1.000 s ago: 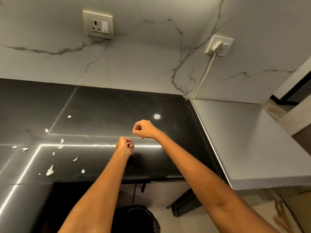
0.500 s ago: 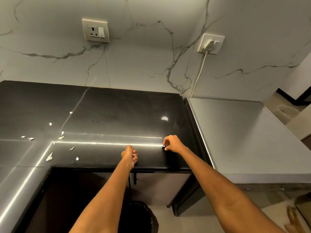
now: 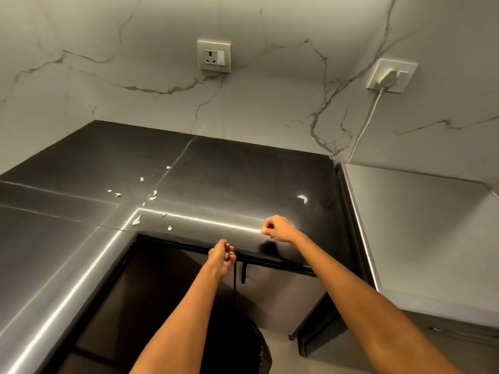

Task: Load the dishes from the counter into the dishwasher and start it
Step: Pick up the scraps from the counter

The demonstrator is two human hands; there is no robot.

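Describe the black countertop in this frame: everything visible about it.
The black countertop is a glossy, dark stone-like slab in an L shape, wrapping a corner against the marble-look wall. Pale seams cross it and a bright light strip reflects along its front. Small white scraps lie scattered near the inner corner. No dishes are visible on it. The right hand hovers closed near its front edge; contact is unclear. On the right it abuts a grey appliance top.

**No readable text**

No words, brand names, numbers or labels can be read anywhere in the view. The wall socket (image 3: pixel 214 56) and the plugged-in socket (image 3: pixel 391 75) carry no legible marking, and the black surface (image 3: pixel 243 168) and the grey appliance top (image 3: pixel 421 225) bear no print.
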